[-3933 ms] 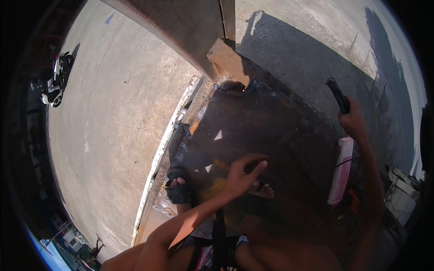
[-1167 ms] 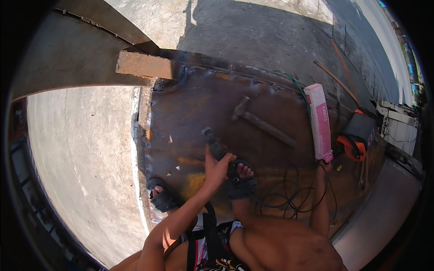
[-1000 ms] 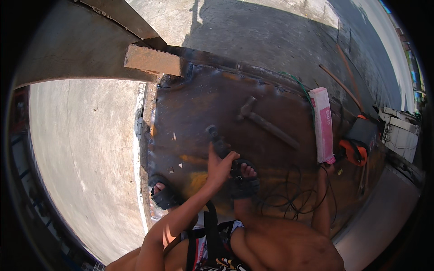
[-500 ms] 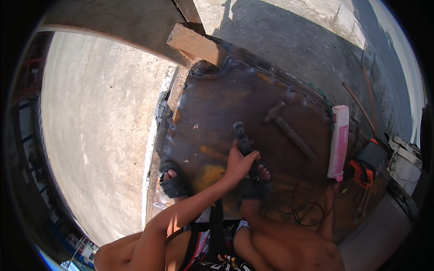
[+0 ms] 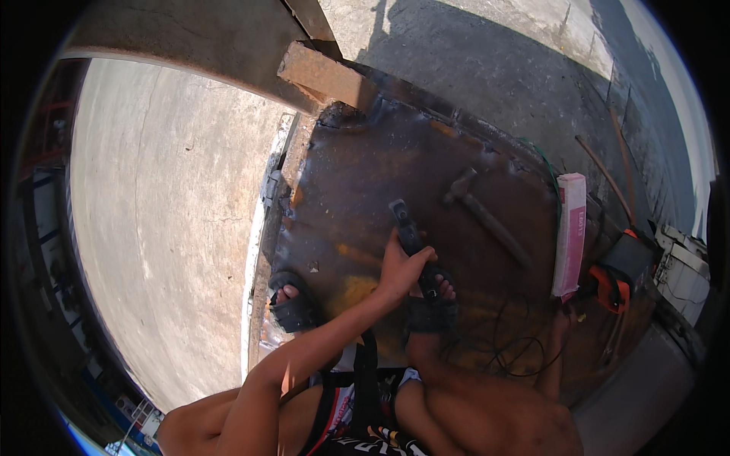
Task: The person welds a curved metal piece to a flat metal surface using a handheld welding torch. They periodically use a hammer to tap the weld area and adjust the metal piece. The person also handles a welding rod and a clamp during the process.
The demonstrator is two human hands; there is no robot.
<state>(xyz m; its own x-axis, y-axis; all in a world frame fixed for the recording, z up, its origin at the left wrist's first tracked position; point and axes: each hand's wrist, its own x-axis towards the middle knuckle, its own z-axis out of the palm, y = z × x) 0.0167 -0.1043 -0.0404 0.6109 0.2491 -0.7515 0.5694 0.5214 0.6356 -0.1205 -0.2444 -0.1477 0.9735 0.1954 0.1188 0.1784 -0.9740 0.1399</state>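
My left hand [image 5: 403,270] is closed around a black, elongated tool [image 5: 403,224] above the dark, rusty steel plate [image 5: 357,175], just over my right sandalled foot. My right hand [image 5: 561,319] is low at the near end of a long pink-and-white carton [image 5: 569,232], beside loose black cable [image 5: 506,349]; its fingers are mostly hidden in the dimness. A hammer [image 5: 487,216] lies on the plate between the black tool and the carton. My feet, in black sandals [image 5: 293,311], are on the plate.
A rusty steel block [image 5: 323,76] sits at the foot of a large steel member [image 5: 190,38]. A black-and-orange case [image 5: 623,266], rods [image 5: 604,171] and a white metal object [image 5: 677,273] are at the right. Sunlit concrete [image 5: 175,228] lies beyond the plate's left edge.
The black tool was raised in my right hand about four seconds earlier; now my left hand grips it and my right is down by the carton. The view has turned.
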